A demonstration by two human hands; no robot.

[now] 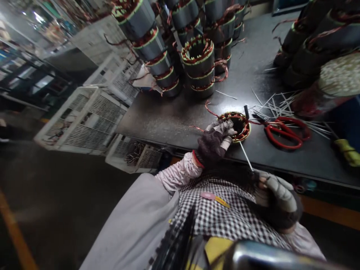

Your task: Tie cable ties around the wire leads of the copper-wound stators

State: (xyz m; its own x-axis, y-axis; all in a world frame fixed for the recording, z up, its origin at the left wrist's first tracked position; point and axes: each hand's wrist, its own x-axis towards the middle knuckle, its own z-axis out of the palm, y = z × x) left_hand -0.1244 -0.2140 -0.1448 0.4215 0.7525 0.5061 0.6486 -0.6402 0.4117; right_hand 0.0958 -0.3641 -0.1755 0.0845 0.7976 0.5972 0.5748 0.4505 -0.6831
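Note:
My left hand (218, 138), in a dark glove with pale fingertips, grips the near left rim of a ring-shaped motor stator (247, 132) wound with copper wire. Its fingers reach over the rim into the bore. A thin white strip (246, 155) runs from the stator's near edge down to my right hand (277, 191). That hand, also gloved, is closed around the strip's lower end in front of my checked apron; the fingertips are partly in shadow. Red-handled scissors (287, 133) lie right of the stator, their blades close to its wires.
Stacked stators (198, 69) stand at the back, with more stacks (312, 48) at the right. Loose white strips (277, 105) lie near a container of white strips (341, 75). A yellow-handled tool (347, 152) is at the right edge. Plastic crates (81, 120) stand left of the table.

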